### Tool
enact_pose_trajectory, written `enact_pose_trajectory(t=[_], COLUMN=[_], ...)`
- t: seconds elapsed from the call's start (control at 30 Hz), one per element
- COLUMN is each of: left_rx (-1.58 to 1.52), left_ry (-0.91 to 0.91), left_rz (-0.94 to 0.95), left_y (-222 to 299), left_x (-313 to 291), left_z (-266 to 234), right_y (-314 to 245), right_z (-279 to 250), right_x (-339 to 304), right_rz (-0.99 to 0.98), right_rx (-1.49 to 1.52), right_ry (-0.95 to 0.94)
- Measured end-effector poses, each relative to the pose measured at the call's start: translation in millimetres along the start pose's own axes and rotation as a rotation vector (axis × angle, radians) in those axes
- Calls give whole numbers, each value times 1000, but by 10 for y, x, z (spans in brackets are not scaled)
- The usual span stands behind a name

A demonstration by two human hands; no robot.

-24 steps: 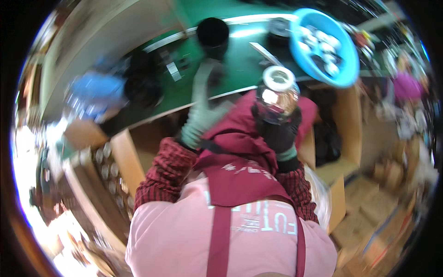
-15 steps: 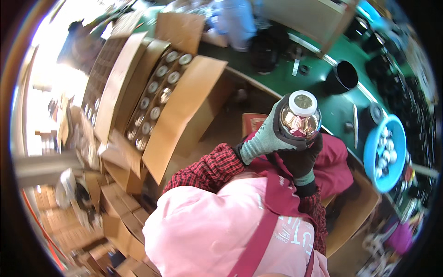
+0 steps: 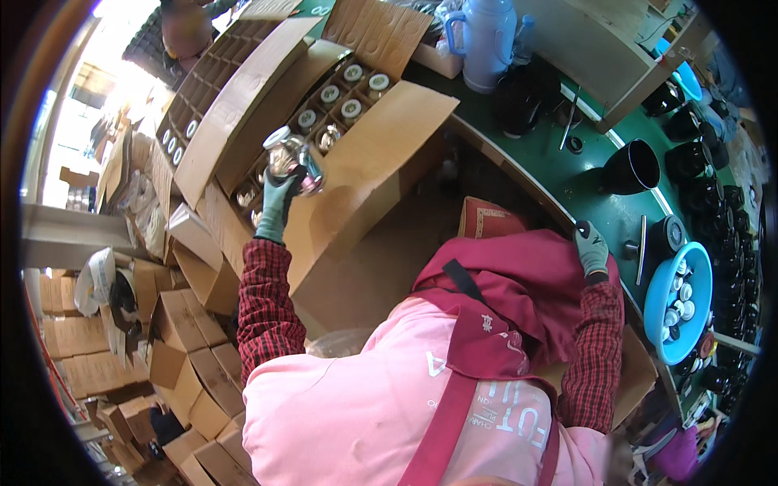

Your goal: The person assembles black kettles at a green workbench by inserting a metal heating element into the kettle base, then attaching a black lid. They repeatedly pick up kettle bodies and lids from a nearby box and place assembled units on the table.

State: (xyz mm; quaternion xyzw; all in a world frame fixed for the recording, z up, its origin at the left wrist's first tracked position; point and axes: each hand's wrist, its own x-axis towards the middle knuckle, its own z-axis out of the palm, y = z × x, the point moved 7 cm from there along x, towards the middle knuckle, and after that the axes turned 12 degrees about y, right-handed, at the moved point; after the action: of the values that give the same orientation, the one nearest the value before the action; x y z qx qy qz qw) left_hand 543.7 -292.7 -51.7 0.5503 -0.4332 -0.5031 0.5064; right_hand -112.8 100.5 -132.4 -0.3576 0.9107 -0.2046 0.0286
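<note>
My left hand (image 3: pixel 279 201), in a pale green glove with dark fingers and palm, is closed round a clear glass jar (image 3: pixel 304 162) with a white-rimmed lid. The jar is tilted over the near side of an open carton (image 3: pixel 361 182), and its contents look shiny and pinkish. Inside the carton, several similar lidded jars (image 3: pixel 351 109) stand in cardboard dividers. My right hand (image 3: pixel 592 249), gloved alike, lies at the green workbench (image 3: pixel 539 174)'s near edge beside my dark red apron. Its fingers look stretched out and I see nothing in them.
Left of the carton is another divided carton (image 3: pixel 207 77); a person (image 3: pixel 185 32) is behind it. The bench bears a blue flask (image 3: pixel 486 44), a black cup (image 3: pixel 630 168) and a blue basin (image 3: pixel 655 312) with white lids. Stacked boxes (image 3: pixel 190 320) stand at lower left.
My left hand has carried the jar from in front of me leftward to the carton. My right hand has let go of the jar and moved right to the bench edge. The view has shifted.
</note>
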Motion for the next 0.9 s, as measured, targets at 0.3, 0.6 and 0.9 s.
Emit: enact_pose_trajectory(t=[0.3,0.6,0.9], left_rx=[-263,-236,-19], left_ry=[-307,-406,-403], left_rz=[-132,-162,-127], left_y=[-274,-700,-780], left_x=[1891,2984,2921], left_z=[659,1145,1105], right_y=[-90,174,249], right_z=[-50,15,157], right_x=[-387,-410,-320], right_rz=[-106,-10,65], right_rx=[-120,-151,-186], right_ry=[202,92,34])
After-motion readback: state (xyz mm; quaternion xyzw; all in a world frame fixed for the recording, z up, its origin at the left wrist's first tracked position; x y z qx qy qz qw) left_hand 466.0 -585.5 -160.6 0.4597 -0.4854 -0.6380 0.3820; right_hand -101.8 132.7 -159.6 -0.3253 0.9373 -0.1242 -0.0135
